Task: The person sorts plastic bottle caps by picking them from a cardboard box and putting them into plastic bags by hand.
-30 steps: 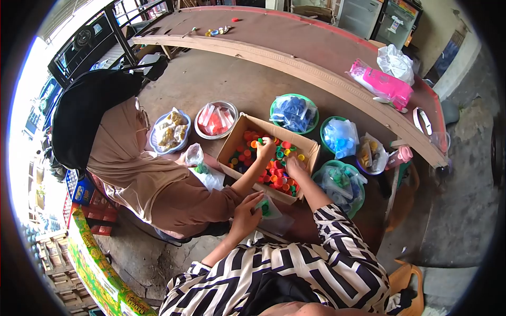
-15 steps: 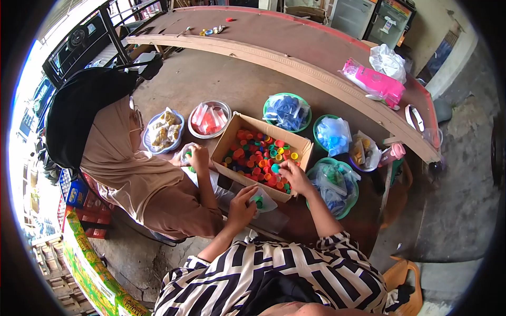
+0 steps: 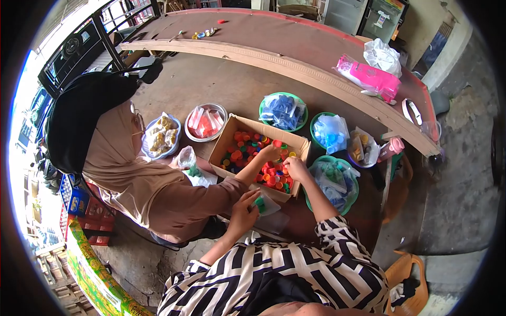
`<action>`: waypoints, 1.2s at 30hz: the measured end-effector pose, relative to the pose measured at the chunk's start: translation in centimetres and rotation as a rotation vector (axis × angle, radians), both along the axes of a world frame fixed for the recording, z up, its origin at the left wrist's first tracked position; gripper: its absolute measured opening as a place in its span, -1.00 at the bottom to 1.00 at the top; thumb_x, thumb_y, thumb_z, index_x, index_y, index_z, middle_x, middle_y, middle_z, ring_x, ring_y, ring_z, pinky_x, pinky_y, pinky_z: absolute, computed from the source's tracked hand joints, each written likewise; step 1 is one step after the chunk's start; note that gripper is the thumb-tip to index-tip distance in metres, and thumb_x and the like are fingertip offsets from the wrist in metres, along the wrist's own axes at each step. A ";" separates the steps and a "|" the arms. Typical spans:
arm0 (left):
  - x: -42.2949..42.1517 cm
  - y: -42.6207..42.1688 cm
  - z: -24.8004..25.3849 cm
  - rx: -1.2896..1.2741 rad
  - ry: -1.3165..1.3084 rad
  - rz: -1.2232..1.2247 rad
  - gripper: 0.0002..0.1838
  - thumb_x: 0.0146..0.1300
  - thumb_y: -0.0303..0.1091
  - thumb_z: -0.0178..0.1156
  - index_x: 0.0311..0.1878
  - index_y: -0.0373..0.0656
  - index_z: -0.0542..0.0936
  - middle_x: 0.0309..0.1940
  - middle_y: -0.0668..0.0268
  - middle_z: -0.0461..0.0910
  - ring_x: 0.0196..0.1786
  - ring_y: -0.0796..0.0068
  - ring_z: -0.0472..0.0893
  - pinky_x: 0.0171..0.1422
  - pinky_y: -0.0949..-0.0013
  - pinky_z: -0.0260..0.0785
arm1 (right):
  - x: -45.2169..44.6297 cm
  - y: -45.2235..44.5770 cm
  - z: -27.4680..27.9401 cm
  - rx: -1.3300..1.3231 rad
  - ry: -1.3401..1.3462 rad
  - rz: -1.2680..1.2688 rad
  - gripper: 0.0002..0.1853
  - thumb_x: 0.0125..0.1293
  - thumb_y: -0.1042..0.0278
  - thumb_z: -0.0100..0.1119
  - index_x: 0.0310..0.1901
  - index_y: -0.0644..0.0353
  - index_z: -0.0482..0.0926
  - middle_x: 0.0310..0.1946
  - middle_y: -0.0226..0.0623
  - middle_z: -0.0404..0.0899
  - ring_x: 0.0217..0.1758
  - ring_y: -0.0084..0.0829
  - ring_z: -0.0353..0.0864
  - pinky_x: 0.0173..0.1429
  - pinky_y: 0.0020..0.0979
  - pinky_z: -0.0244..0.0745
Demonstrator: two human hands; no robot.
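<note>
My left hand [image 3: 243,213] grips a clear plastic bag [image 3: 270,205] with green bottle caps in its bottom, just in front of the cardboard box [image 3: 298,142]. Inside that box lie loose bottle caps [image 3: 243,152], mostly red and orange, with some yellow, green and blue. Over the box's right side is my right hand [image 3: 296,168], its fingers curled together low by the caps; whatever is between them is hidden. A co-worker's hand [image 3: 270,152] also reaches into the box, close to mine. The co-worker's other hand is by a bag [image 3: 187,158] of green caps.
Around the box stand a bowl of red bags [image 3: 225,120], a green basin of blue bags [image 3: 304,118], a basin of light blue bags [image 3: 329,132] and a green basin [image 3: 354,197] of bagged caps. A wooden ledge [image 3: 295,66] runs behind. The co-worker [image 3: 174,205] sits close on my left.
My right hand, which held a teal cap above the box, has moved down toward the caps, and that cap is out of sight. The co-worker's hand has swung from their bag into the box.
</note>
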State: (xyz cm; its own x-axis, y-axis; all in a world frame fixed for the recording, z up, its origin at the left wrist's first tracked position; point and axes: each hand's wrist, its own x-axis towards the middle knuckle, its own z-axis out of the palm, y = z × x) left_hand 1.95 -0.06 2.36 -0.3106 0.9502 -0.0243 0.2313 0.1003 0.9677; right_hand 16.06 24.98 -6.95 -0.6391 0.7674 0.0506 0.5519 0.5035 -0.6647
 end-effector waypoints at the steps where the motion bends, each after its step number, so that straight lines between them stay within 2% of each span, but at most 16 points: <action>1: -0.1 -0.2 0.0 0.000 0.028 -0.026 -0.46 0.14 -0.65 0.02 0.25 -0.26 0.48 0.26 0.30 0.47 -0.47 0.67 0.55 -0.33 0.57 0.48 | -0.8 0.4 0.1 0.003 -0.163 -0.004 -0.84 0.26 0.50 0.05 -0.20 0.25 0.61 -0.17 -0.06 0.62 -0.05 -0.07 0.63 0.03 -0.17 0.54; 3: 0.1 -0.5 0.1 0.009 0.016 -0.004 -0.48 0.15 -0.63 0.03 0.24 -0.26 0.49 0.24 0.29 0.48 -0.51 0.66 0.54 -0.36 0.55 0.43 | -2.5 1.0 0.1 0.055 -0.425 0.003 -0.77 0.21 0.53 0.00 -0.15 0.23 0.63 -0.10 0.03 0.60 0.04 -0.07 0.61 0.08 -0.12 0.54; 6: 0.3 -1.0 0.3 0.006 -0.019 0.034 -0.50 0.16 -0.62 0.04 0.22 -0.26 0.51 0.22 0.27 0.50 -0.54 0.65 0.53 -0.39 0.52 0.39 | -4.0 3.4 -5.2 0.155 -0.573 0.000 -0.75 0.24 0.50 -0.02 -0.11 0.29 0.61 -0.03 0.08 0.57 0.09 -0.06 0.58 0.11 -0.10 0.53; 8: 0.2 -1.1 0.2 -0.004 -0.041 0.053 -0.51 0.16 -0.61 0.04 0.22 -0.26 0.51 0.21 0.27 0.50 -0.54 0.65 0.53 -0.38 0.52 0.39 | -4.7 4.3 -7.5 0.212 -0.572 -0.017 -0.71 0.29 0.43 -0.08 -0.07 0.35 0.58 0.06 0.10 0.53 0.13 -0.04 0.56 0.11 -0.09 0.52; 10: 0.1 -1.3 -0.1 -0.020 -0.054 0.062 -0.51 0.16 -0.61 0.04 0.22 -0.26 0.51 0.22 0.27 0.50 -0.53 0.64 0.53 -0.37 0.52 0.40 | -5.4 4.9 -7.2 -0.025 -0.473 -0.163 -0.67 0.34 0.35 -0.13 -0.06 0.36 0.57 0.09 0.07 0.52 0.14 0.00 0.54 0.12 -0.06 0.50; 11: 0.1 -1.3 -0.1 -0.024 -0.056 0.064 -0.51 0.16 -0.61 0.04 0.22 -0.26 0.51 0.22 0.27 0.50 -0.53 0.64 0.53 -0.37 0.52 0.40 | -5.3 4.6 -7.2 0.113 -0.481 -0.131 -0.79 0.15 0.53 0.09 -0.19 0.38 0.62 0.10 0.08 0.47 0.08 0.01 0.57 0.06 -0.08 0.54; 15: 0.0 -1.2 -0.3 -0.006 -0.035 0.051 -0.51 0.16 -0.61 0.04 0.21 -0.27 0.51 0.22 0.27 0.50 -0.52 0.63 0.54 -0.36 0.52 0.39 | -4.8 3.8 -6.2 0.173 -0.449 -0.164 -0.82 0.14 0.50 0.13 -0.23 0.31 0.63 0.03 0.11 0.50 0.04 0.03 0.58 0.08 -0.10 0.53; 18: 0.0 -1.0 0.0 0.007 -0.032 0.050 -0.51 0.16 -0.61 0.04 0.21 -0.27 0.51 0.22 0.27 0.50 -0.52 0.63 0.55 -0.36 0.52 0.40 | -3.8 3.4 -5.3 0.229 -0.400 -0.048 -0.86 0.17 0.41 0.18 -0.26 0.26 0.61 -0.08 0.06 0.56 -0.03 0.00 0.60 0.05 -0.11 0.51; 20: 0.1 -0.8 0.0 0.016 -0.039 0.048 -0.51 0.16 -0.61 0.04 0.21 -0.27 0.51 0.21 0.27 0.51 -0.52 0.62 0.56 -0.36 0.51 0.40 | -3.0 2.6 -3.1 -0.066 -0.194 -0.016 -0.83 0.21 0.33 0.22 -0.25 0.24 0.59 -0.20 -0.03 0.61 -0.09 -0.06 0.61 -0.02 -0.14 0.50; 21: 0.1 -0.7 -0.1 0.020 -0.008 0.045 -0.51 0.16 -0.61 0.04 0.21 -0.27 0.51 0.21 0.27 0.51 -0.53 0.62 0.56 -0.37 0.51 0.41 | -2.7 2.2 -2.7 -0.128 -0.082 -0.021 -0.78 0.20 0.22 0.29 -0.25 0.17 0.58 -0.23 -0.10 0.62 -0.11 -0.15 0.64 -0.07 -0.18 0.50; 22: 0.0 -0.6 -0.3 0.022 0.021 0.041 -0.51 0.15 -0.62 0.04 0.21 -0.26 0.52 0.21 0.27 0.51 -0.54 0.62 0.56 -0.38 0.51 0.42 | -1.9 0.6 0.6 -0.215 0.033 0.041 -0.78 0.25 0.23 0.26 -0.23 0.21 0.56 -0.31 -0.15 0.63 -0.19 -0.26 0.65 -0.09 -0.28 0.50; 26: 0.1 0.1 -0.7 -0.015 -0.003 0.015 -0.48 0.14 -0.64 0.01 0.23 -0.26 0.50 0.25 0.31 0.47 -0.48 0.63 0.58 -0.38 0.54 0.49 | 0.4 -5.3 6.1 -0.654 0.494 0.233 -0.84 0.35 0.37 0.20 -0.15 0.26 0.50 -0.18 -0.35 0.60 -0.16 -0.58 0.57 -0.04 -0.44 0.48; 28: 0.3 0.4 -0.9 0.014 0.015 0.050 -0.50 0.11 -0.63 0.05 0.19 -0.26 0.53 0.20 0.27 0.52 -0.57 0.62 0.55 -0.42 0.50 0.44 | 1.6 -8.0 8.6 -0.702 0.537 0.368 -0.84 0.33 0.41 0.21 -0.14 0.27 0.50 -0.01 -0.30 0.54 0.00 -0.55 0.54 0.15 -0.44 0.44; 30: 0.6 0.7 -1.1 0.028 -0.001 0.045 -0.49 0.11 -0.63 0.06 0.19 -0.26 0.54 0.20 0.27 0.52 -0.57 0.62 0.55 -0.43 0.51 0.44 | 2.2 -9.3 10.1 -0.480 0.368 0.508 -0.83 0.33 0.43 0.20 -0.10 0.27 0.51 0.03 -0.28 0.52 0.03 -0.51 0.54 0.14 -0.41 0.46; 34: 0.8 0.7 -1.4 0.077 0.061 0.034 -0.49 0.10 -0.63 0.06 0.19 -0.25 0.53 0.20 0.27 0.52 -0.58 0.63 0.54 -0.43 0.51 0.44 | 1.9 -7.8 9.6 -0.401 0.352 0.387 -0.83 0.33 0.44 0.18 -0.09 0.26 0.56 -0.02 -0.29 0.56 0.01 -0.46 0.58 0.13 -0.39 0.48; 36: 1.0 0.4 -1.0 0.062 0.044 0.033 -0.48 0.11 -0.63 0.05 0.21 -0.24 0.53 0.21 0.28 0.51 -0.58 0.63 0.55 -0.43 0.51 0.44 | 1.2 -4.3 6.8 -0.410 0.310 0.176 -0.82 0.31 0.41 0.20 -0.10 0.27 0.62 -0.01 -0.25 0.60 0.06 -0.42 0.59 0.16 -0.38 0.46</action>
State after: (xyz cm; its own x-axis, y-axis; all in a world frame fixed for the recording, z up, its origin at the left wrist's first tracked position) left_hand 2.91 0.34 1.35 -0.3415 0.9386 0.0485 0.2711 0.0489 0.9613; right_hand 17.28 20.64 -0.17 -0.7623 0.6467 -0.0242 0.2297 0.2354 -0.9444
